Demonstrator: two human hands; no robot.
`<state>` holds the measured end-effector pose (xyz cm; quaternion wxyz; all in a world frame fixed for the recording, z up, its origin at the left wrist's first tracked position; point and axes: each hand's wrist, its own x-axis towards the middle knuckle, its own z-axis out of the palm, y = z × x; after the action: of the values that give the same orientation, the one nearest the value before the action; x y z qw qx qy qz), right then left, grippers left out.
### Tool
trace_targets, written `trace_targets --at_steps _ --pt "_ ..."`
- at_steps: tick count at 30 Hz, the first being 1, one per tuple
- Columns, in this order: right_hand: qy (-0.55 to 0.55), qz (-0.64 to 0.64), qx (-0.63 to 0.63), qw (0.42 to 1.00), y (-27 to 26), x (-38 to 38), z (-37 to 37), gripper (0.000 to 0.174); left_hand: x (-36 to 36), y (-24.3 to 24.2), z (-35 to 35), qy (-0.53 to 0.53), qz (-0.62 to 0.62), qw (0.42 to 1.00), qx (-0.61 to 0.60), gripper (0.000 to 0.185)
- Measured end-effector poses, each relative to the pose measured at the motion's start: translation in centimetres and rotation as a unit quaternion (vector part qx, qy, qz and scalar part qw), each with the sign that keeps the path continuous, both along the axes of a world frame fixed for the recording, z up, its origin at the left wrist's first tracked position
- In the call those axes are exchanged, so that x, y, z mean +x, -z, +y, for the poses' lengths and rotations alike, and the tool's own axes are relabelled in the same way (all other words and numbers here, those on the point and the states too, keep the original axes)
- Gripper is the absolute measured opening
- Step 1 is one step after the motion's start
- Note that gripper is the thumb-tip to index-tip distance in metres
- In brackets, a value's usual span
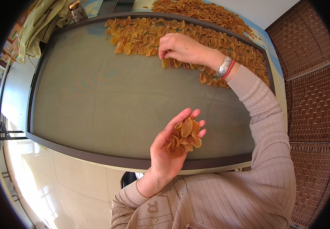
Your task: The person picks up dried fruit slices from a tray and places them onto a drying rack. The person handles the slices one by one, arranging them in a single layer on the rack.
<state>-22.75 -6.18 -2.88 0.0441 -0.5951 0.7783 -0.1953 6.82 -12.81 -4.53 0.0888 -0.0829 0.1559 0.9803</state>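
My left hand (165,151) is palm up near the front edge of a large framed mesh screen (102,100), cupping a small heap of amber dried slices (185,134). Across the screen, my right hand (179,48) reaches over with thumb and fingers pinched on a dried slice (165,63) at the left end of a row. Rows of similar curled slices (142,33) cover the far side and far right of the screen, laid mostly in a single layer. A shorter row (210,80) lies nearer me, partly behind my right forearm.
Beyond the screen's dark frame (116,163) is a large loose pile of dried slices (199,11). A can (77,11) and a draped olive-green cloth (43,25) are at the far left. A woven brown folding screen (314,108) stands to the right.
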Motion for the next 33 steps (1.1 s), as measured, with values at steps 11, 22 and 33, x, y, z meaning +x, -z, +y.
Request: trace_targets --at_steps 11,22,33 --pt "0.005 0.008 -0.035 0.999 0.0 -0.1 0.1 0.002 0.0 -0.2 0.0 0.001 -0.002 1.0 -0.01 0.058" --pt "0.008 0.023 -0.067 0.997 -1.4 0.2 1.2 0.006 -0.1 0.0 0.1 -0.004 0.002 1.0 0.008 0.058" --pt "0.045 -0.022 -0.113 0.992 -4.9 7.6 5.3 0.01 -0.2 0.4 -0.2 -0.035 -0.002 0.997 0.076 0.057"
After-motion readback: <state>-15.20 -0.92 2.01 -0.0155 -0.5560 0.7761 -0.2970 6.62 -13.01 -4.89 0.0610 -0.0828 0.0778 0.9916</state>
